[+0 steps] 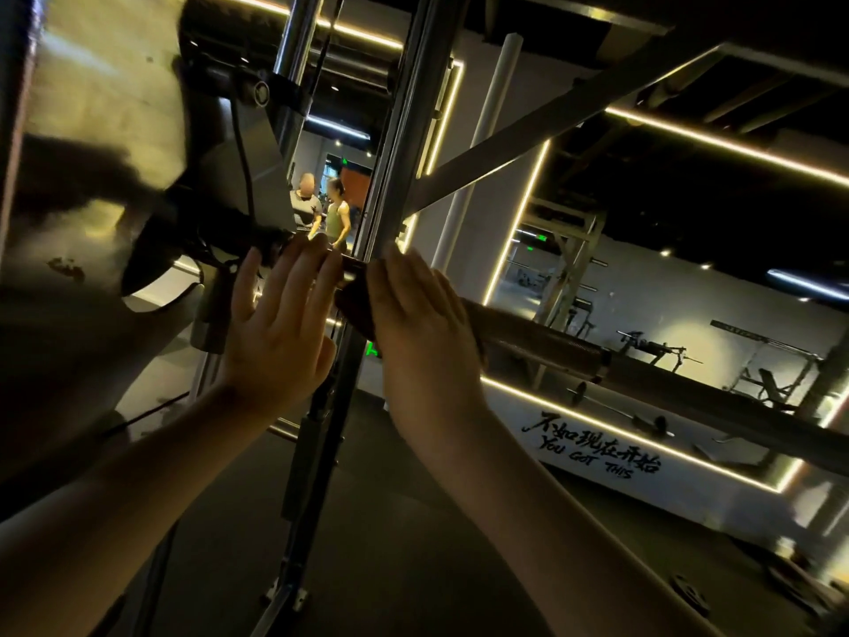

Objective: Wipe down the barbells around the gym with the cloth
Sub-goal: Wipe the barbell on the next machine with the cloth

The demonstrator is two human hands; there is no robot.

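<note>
A dark knurled barbell [542, 335] runs from the machine carriage at the left down to the right edge of the head view. My right hand [422, 333] wraps a dark cloth [356, 310] over the bar, fingers curled across its top; part of the cloth hangs below between my hands. Just left of it, my left hand [275, 342] rests on the bar with fingers stretched up over it, close to the carriage. Both hands show their backs, so the palms and the bar under them are hidden.
Chrome guide rails [404, 131] rise right behind the bar, and a grey carriage bracket [239, 177] with a cable sits at the left. Two people [321, 209] stand far off. Racks and a bench [652, 349] fill the right background; a weight plate [689, 595] lies on the floor.
</note>
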